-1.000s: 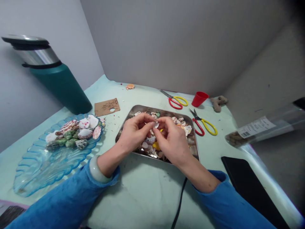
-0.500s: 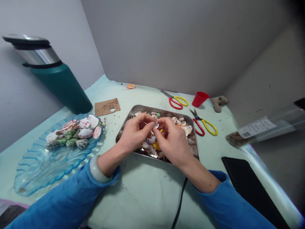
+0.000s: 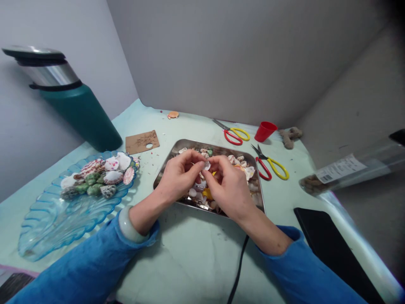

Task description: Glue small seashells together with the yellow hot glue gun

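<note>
Between the fingertips of both hands is a small white seashell point(image 3: 207, 165), partly covered by the fingers. My left hand point(image 3: 180, 175) pinches it from the left, and my right hand point(image 3: 229, 183) pinches it from the right. Both are held over a shallow metal tray point(image 3: 260, 192) full of mixed shells and a few yellow pieces. The hands hide much of the tray's middle. To the left stands a blue clear scalloped dish point(image 3: 69, 226), with white, pink-spotted, green and grey shells point(image 3: 95, 177) heaped at its far end.
A green bottle point(image 3: 84, 112) stands behind the dish, beside a brown card point(image 3: 142, 142). Two pairs of scissors point(image 3: 236, 134) and a red cup point(image 3: 265, 131) lie beyond the tray. At right are a clear tube point(image 3: 344, 166) and a black flat object point(image 3: 335, 249). A black cable point(image 3: 238, 270) runs in front.
Almost nothing differs. Both hands keep their pinch on the seashell over the tray, and the view has shifted very slightly.
</note>
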`<state>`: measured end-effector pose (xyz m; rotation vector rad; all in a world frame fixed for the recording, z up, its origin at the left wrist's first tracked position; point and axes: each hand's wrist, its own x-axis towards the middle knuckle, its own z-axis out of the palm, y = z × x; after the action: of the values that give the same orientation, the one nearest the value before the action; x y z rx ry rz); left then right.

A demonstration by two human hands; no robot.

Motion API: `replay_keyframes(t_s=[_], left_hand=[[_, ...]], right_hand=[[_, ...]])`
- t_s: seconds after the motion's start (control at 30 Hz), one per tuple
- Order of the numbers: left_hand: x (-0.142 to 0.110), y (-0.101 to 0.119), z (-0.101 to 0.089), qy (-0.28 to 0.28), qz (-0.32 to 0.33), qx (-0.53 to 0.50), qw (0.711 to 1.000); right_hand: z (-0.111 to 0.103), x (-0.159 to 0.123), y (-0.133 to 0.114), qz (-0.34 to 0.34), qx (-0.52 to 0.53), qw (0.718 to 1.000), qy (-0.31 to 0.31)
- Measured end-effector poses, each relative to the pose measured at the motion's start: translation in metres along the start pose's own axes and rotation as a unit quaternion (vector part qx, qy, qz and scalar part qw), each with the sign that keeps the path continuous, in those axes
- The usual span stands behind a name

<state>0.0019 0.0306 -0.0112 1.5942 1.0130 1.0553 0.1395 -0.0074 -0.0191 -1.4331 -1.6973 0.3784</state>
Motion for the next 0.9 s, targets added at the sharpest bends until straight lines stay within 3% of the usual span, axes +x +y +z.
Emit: replay_keyframes(t_s=[0.27,0.9], left_hand=[[0.0,0.0012,0.0002,0.002,-0.018,0.006,1.0],[0.0,-0.0004,-0.0009,-0.019,0.009,-0.02,1.0]], right_hand=[[-0.0002,-0.0004,0.0002,0.0,-0.003,1.0,-0.004],[-0.0012,0.0006,-0.0022,0.015,0.0,1.0,0.004]])
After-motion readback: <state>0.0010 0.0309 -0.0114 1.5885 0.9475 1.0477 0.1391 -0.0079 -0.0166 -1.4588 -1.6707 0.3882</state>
